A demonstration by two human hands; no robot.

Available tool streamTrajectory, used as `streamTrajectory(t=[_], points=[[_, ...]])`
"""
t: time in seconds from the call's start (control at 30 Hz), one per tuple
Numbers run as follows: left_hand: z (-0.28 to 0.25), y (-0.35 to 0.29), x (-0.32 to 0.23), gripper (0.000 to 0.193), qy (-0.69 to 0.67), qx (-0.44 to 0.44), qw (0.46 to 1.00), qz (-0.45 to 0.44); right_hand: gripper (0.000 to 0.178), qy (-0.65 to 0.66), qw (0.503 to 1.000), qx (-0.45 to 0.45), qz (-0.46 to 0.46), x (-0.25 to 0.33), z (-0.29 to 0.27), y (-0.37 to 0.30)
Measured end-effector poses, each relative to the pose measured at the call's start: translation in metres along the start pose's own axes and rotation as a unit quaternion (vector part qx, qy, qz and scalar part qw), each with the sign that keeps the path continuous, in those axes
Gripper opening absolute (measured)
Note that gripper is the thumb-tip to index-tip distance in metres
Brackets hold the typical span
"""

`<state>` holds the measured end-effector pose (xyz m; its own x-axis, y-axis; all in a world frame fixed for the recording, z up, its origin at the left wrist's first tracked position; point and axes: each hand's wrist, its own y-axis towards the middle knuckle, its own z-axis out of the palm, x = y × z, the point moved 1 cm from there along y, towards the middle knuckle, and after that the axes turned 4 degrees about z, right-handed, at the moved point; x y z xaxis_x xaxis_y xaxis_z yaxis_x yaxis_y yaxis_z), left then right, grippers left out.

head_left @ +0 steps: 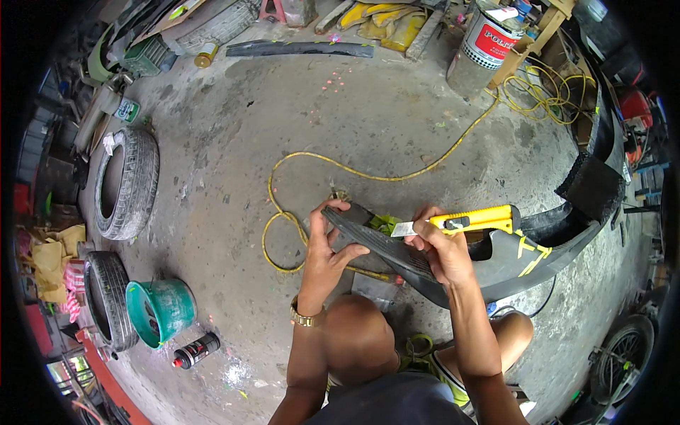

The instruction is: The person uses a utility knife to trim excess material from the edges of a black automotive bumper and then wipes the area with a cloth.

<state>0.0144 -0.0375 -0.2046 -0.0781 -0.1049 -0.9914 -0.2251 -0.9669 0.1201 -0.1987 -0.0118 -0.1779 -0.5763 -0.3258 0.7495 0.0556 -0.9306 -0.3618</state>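
My left hand (326, 262), with a watch (303, 316) at its wrist, grips the near end of a long curved black plastic panel (382, 244) that looks like a car bumper. Its fingers wrap the tip and the thumb lies along the edge. In my right hand (448, 249) is a yellow utility knife (476, 219), its short blade out and pointing left, just above the panel's edge. Whether the blade touches the panel I cannot tell. Yellow tape strips (533, 255) stick to the panel's grey part on the right.
A yellow hose (368, 175) loops over the concrete floor beyond the panel. To the left are two tyres (142, 184), a green bucket (185, 301) and a black bottle (197, 350). A large paint can (471, 64) stands at the far right, a black strip (301, 49) at the back.
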Motion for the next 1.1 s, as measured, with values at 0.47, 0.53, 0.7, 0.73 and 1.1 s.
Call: streamTrajectory(t=[0.47,0.53,0.7,0.73,1.1], points=[[-0.001,0.0,0.0,0.083,0.011,0.002,1.0,-0.001,0.008,-0.195,0.967,-0.072,-0.15,0.008,0.025,-0.024],[-0.002,0.0,0.0,0.083,0.012,0.003,1.0,0.0,0.011,-0.33,0.907,-0.063,-0.252,0.016,0.033,-0.034],[-0.001,0.0,-0.001,0.083,0.012,0.003,1.0,-0.01,0.01,-0.203,0.954,-0.132,-0.175,-0.005,0.029,-0.042],[-0.002,0.0,-0.001,0.083,0.012,0.002,1.0,-0.01,0.01,-0.203,0.954,-0.131,-0.174,-0.007,0.031,-0.042],[-0.003,0.0,0.0,0.085,0.013,0.003,1.0,-0.009,0.013,-0.199,0.951,-0.181,-0.15,-0.016,0.039,-0.04]])
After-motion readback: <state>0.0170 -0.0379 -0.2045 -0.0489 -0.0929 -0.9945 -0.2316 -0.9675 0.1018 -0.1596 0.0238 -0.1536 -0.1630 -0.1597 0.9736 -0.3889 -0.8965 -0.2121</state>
